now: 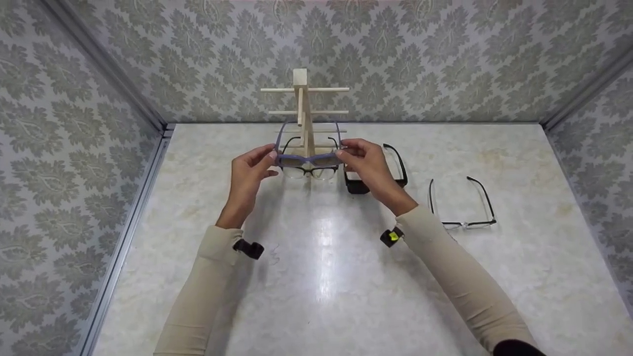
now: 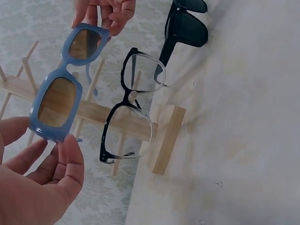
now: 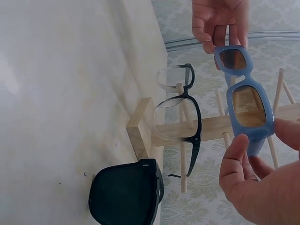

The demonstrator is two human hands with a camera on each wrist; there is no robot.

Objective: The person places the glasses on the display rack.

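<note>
Blue-framed sunglasses (image 1: 307, 160) with brownish lenses are held level in front of a wooden eyewear stand (image 1: 300, 79), their temples pointing back toward its pegs. My left hand (image 1: 246, 179) pinches the left end of the frame between thumb and fingers. At the other end, my right hand (image 1: 368, 165) grips the frame corner by the hinge. Below the sunglasses, clear-lens glasses (image 2: 124, 108) with a black upper rim sit on a lower peg of the stand. Whether the blue temples touch a peg, I cannot tell.
Black sunglasses (image 1: 357, 187) lie on the table (image 1: 316, 306) right of the stand, partly behind my right hand. Farther right, half-rim glasses (image 1: 465, 225) rest with temples unfolded. A patterned wall (image 1: 395, 49) rises close behind the stand.
</note>
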